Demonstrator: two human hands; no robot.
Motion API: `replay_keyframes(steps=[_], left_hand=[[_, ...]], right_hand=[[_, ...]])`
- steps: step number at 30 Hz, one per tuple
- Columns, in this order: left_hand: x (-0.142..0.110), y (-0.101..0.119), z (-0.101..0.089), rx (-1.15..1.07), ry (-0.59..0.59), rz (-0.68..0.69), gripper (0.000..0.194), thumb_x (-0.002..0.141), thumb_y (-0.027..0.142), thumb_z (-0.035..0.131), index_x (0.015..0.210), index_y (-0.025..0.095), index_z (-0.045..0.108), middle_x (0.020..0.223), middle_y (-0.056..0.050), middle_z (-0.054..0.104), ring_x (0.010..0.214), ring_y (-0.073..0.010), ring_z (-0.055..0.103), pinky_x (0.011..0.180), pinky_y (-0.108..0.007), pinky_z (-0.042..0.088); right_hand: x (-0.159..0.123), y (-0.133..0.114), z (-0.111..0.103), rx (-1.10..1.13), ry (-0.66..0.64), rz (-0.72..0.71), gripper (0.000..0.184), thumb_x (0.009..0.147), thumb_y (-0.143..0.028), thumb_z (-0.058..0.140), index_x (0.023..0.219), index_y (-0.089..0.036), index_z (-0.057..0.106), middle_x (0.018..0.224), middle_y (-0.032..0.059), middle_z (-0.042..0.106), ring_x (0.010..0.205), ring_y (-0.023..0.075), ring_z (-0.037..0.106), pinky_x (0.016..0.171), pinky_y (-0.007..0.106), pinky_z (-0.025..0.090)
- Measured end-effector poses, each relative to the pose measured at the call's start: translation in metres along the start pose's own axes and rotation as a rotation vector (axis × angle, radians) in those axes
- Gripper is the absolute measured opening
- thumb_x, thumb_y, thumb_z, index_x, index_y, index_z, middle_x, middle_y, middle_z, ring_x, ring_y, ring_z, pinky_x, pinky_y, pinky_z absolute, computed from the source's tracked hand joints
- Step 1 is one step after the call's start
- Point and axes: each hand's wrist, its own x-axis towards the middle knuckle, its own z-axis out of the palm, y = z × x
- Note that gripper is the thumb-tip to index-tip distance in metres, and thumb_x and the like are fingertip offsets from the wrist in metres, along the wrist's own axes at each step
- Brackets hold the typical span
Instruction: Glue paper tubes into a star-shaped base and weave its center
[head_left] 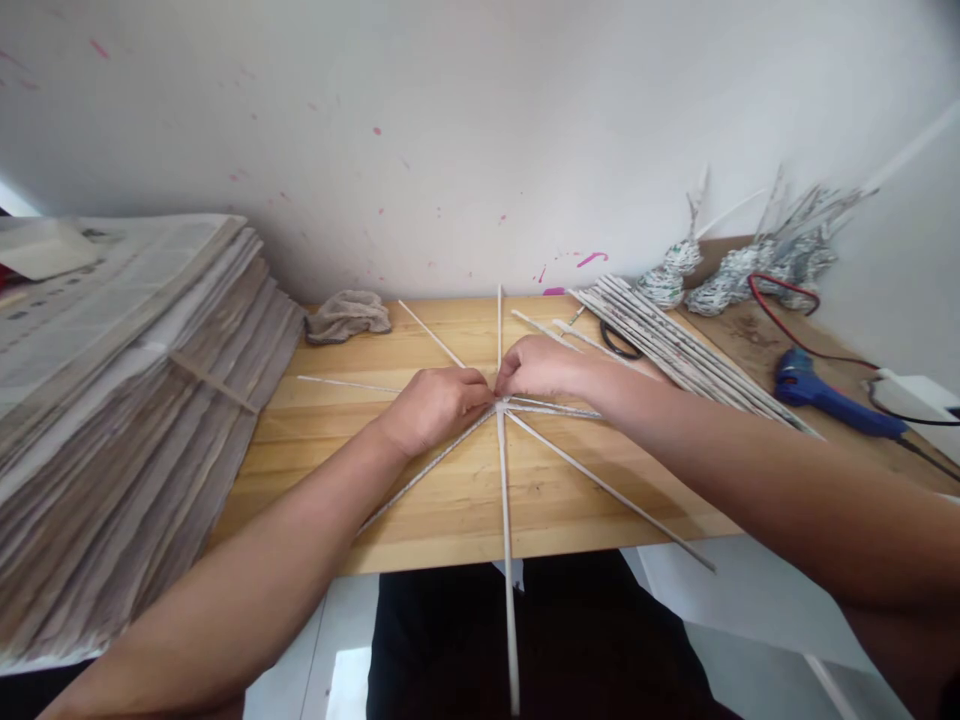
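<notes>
Several thin rolled-paper sticks (505,500) cross at one centre on the wooden table and spread out like spokes. One spoke reaches past the front edge of the table. My left hand (444,402) lies just left of the crossing, its fingers closed on the paper sticks near the centre. From the right, my right hand (529,368) pinches at the same crossing, its fingertips pressed together beside the left ones. The exact spot between the fingertips is partly hidden by the hands.
A tall stack of newspapers (187,400) stands at left, beside a crumpled cloth (349,316). At right lie a bundle of paper sticks (675,345), black-handled scissors (619,340), a blue glue gun (832,400) with cords, and woven paper pieces (739,285). A wall (465,150) rises behind the table (450,520).
</notes>
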Motion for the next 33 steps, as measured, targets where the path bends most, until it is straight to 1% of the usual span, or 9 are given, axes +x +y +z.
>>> replay_keyframes(steps=[5,10,13,17,21,26,30,33], left_hand=[[0.001,0.002,-0.002,-0.003,0.001,-0.005,0.026,0.095,0.03,0.049,0.091,0.024,0.074,0.086,-0.003,0.071,0.077,-0.0134,0.066,0.067,-0.023,0.048],[0.0,0.0,-0.002,-0.005,-0.017,-0.018,0.023,0.094,0.029,0.052,0.094,0.024,0.074,0.089,-0.002,0.073,0.08,-0.0136,0.067,0.068,-0.023,0.048],[-0.001,-0.001,-0.002,-0.014,-0.026,-0.025,0.021,0.094,0.029,0.053,0.096,0.025,0.074,0.091,0.0,0.073,0.081,-0.0135,0.068,0.068,-0.023,0.047],[-0.001,-0.001,-0.002,-0.021,-0.029,-0.029,0.02,0.093,0.027,0.055,0.095,0.026,0.074,0.092,0.0,0.073,0.081,-0.0137,0.068,0.068,-0.023,0.047],[0.0,-0.001,-0.002,-0.025,-0.03,-0.021,0.02,0.093,0.026,0.055,0.094,0.026,0.075,0.091,-0.001,0.073,0.082,-0.0136,0.067,0.069,-0.023,0.047],[0.0,-0.002,-0.002,-0.03,-0.027,-0.014,0.02,0.093,0.026,0.054,0.094,0.025,0.075,0.09,-0.001,0.072,0.081,-0.0136,0.067,0.067,-0.023,0.047],[0.0,-0.002,-0.003,-0.033,-0.04,-0.022,0.021,0.093,0.026,0.054,0.095,0.026,0.074,0.091,-0.001,0.072,0.081,-0.0135,0.067,0.068,-0.023,0.047],[0.0,-0.001,-0.004,-0.032,-0.047,-0.028,0.021,0.093,0.027,0.054,0.095,0.026,0.075,0.09,-0.001,0.072,0.08,-0.0135,0.066,0.068,-0.022,0.046]], right_hand=[[-0.001,-0.002,-0.002,-0.021,-0.012,0.002,0.015,0.067,-0.026,0.075,0.081,-0.022,0.078,0.081,-0.0004,0.074,0.077,0.0169,0.066,0.059,0.023,0.041],[-0.003,-0.001,0.0,-0.037,-0.005,-0.018,0.016,0.067,-0.025,0.073,0.083,-0.023,0.078,0.082,0.0,0.074,0.077,0.0174,0.066,0.063,0.024,0.043],[-0.001,0.002,0.001,-0.011,0.0,-0.029,0.016,0.068,-0.025,0.073,0.082,-0.023,0.078,0.081,0.0,0.074,0.076,0.0168,0.066,0.061,0.024,0.043],[0.004,0.006,0.003,0.041,-0.01,-0.022,0.016,0.065,-0.025,0.076,0.081,-0.022,0.077,0.081,-0.0008,0.075,0.076,0.0156,0.066,0.06,0.022,0.043],[0.01,0.008,0.002,0.041,-0.022,-0.025,0.015,0.064,-0.026,0.077,0.079,-0.022,0.077,0.08,-0.0014,0.074,0.077,0.0154,0.067,0.06,0.022,0.043],[0.01,0.002,-0.003,-0.013,-0.058,-0.033,0.019,0.061,-0.028,0.079,0.08,-0.023,0.078,0.08,-0.0008,0.074,0.078,0.0172,0.067,0.059,0.023,0.043],[0.007,-0.004,-0.005,-0.085,-0.078,-0.017,0.021,0.061,-0.027,0.077,0.081,-0.023,0.078,0.08,-0.0001,0.074,0.077,0.0187,0.066,0.063,0.024,0.044],[0.009,0.0,-0.005,-0.036,-0.085,-0.022,0.022,0.06,-0.026,0.076,0.082,-0.023,0.078,0.081,-0.0008,0.074,0.077,0.0179,0.066,0.063,0.024,0.044]])
